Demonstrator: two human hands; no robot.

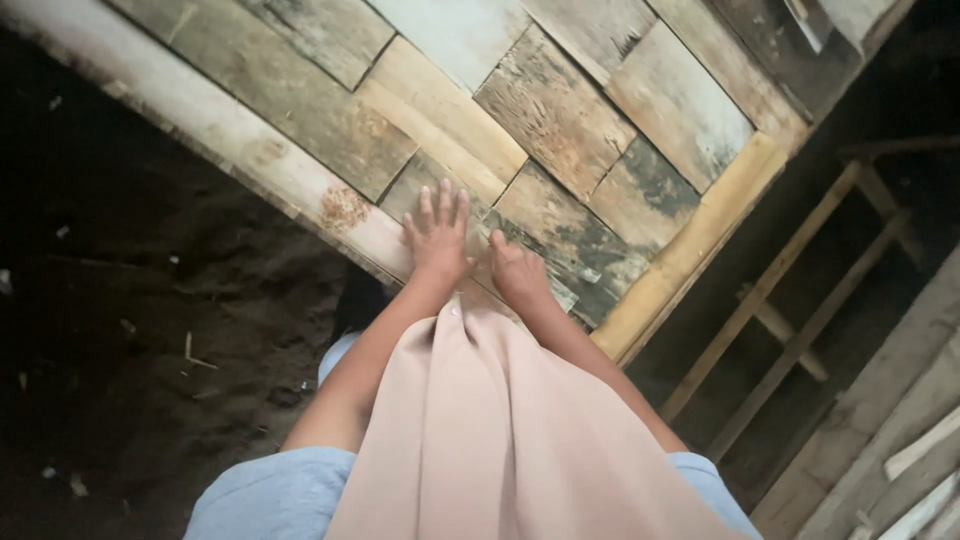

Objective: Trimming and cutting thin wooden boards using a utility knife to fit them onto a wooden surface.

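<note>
Both hands rest on the near edge of the panel (560, 120), a slab of weathered planks. Left hand (438, 235) lies flat, fingers spread wide, holding nothing. Right hand (518, 270) appears curled; grip unclear. The panel's long axis runs far-left to near-right.

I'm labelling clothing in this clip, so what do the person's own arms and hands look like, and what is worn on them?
Both arms are bare from the light blue short sleeves down. The left hand and right hand are bare too: no gloves, and no rings, watch or bracelets show. A long pale pink cloth hangs down between the arms, covering part of the right forearm.
</note>
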